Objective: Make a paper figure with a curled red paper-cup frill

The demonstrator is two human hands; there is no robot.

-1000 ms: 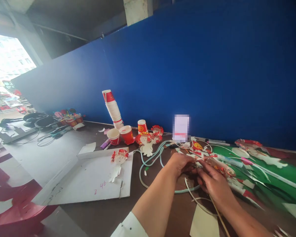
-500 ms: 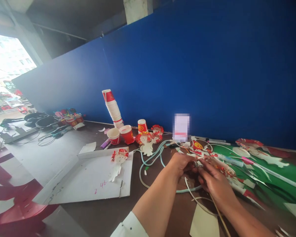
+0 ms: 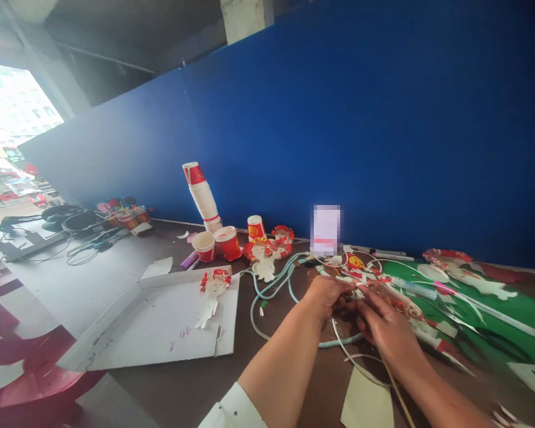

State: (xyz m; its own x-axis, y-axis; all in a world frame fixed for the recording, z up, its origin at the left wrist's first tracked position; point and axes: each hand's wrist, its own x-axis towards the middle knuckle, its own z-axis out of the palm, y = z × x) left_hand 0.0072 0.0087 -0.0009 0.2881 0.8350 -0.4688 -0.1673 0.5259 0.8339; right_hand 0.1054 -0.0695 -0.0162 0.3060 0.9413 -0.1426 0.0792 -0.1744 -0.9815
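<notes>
I see my left hand (image 3: 327,295) and right hand (image 3: 387,324) close together, fingers curled; their hold I can't tell. The thin stick (image 3: 396,386) slants nearward beneath the right; I'd keep fingertips steady.

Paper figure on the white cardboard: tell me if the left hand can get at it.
Probably yes: the paper figure lies uncovered, with low cable loops between, though the left hand looks occupied.
</notes>
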